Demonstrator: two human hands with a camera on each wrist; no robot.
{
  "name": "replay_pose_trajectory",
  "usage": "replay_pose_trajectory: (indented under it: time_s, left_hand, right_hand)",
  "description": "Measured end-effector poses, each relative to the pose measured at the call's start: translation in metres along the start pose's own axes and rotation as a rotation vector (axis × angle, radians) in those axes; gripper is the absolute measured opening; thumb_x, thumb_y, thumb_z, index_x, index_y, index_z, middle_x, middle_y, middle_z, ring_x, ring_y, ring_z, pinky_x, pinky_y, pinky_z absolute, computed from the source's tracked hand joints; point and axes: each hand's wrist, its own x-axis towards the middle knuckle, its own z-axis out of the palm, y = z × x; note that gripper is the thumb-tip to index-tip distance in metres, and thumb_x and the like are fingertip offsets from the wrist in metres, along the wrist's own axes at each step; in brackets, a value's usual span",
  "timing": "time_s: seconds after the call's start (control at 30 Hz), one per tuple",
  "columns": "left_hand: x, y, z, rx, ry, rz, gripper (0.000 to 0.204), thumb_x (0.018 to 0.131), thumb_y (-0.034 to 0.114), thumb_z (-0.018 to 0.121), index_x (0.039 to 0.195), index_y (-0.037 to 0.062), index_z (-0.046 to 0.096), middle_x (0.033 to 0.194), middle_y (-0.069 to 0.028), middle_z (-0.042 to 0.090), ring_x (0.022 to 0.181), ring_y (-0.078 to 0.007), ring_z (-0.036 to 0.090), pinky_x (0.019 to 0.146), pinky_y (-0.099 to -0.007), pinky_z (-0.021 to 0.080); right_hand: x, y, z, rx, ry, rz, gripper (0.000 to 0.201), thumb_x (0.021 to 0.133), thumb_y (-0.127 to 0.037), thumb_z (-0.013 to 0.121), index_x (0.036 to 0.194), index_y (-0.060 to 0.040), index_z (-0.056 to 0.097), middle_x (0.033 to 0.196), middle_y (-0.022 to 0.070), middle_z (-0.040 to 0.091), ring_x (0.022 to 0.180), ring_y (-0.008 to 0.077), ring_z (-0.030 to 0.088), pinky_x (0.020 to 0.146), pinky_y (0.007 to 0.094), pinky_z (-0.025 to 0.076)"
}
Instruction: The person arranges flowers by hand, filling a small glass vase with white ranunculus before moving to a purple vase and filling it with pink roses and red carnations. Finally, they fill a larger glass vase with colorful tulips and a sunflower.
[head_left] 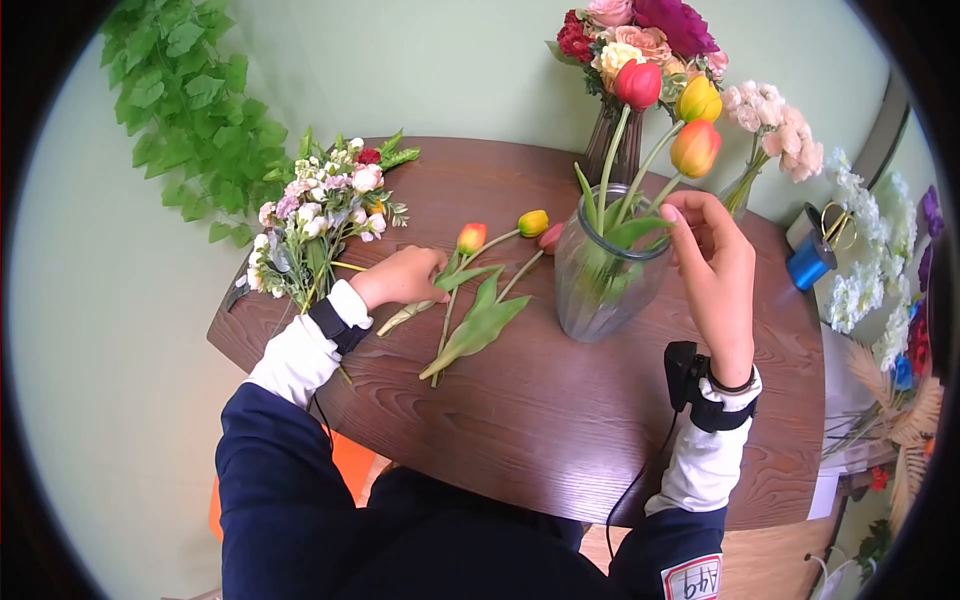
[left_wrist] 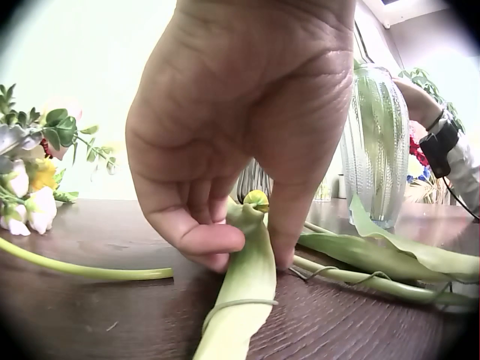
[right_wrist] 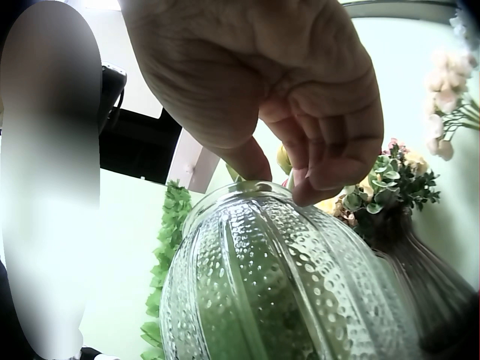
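My left hand reaches down to the table. Its thumb and fingers pinch a tulip by its pale green leaf and stem, beneath an orange bud. Close by lie a yellow tulip and a pinkish-red tulip with broad leaves. A ribbed glass vase stands upright to their right, with red, yellow and orange tulips in it. My right hand grips the vase's rim on its right side, thumb and fingers beside the orange tulip's stem; the hand hides part of the contact.
Mixed small flowers lie at the table's left. Behind the glass vase, a dark ribbed vase holds roses; pale pink flowers stand beside it. A blue spool and gold-handled scissors are at the right. Green vines hang on the wall.
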Motion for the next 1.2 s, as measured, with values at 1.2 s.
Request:
replay_pose_trajectory:
  time_s: [1.2]
  left_hand:
    - [0.008,0.181,-0.106,-1.184,0.809,0.680,0.026,0.086,0.010,0.062,0.109,0.0024,0.052,0.101,-0.0044,0.058,0.095,-0.0110,0.055,0.086,-0.0264,0.044]
  right_hand:
    - [0.000,0.005,-0.023,0.224,-0.011,-0.009,0.009,0.085,-0.003,0.053,0.089,0.0012,0.060,0.070,0.0041,0.058,0.056,0.0075,0.046,0.052,0.0226,0.038]
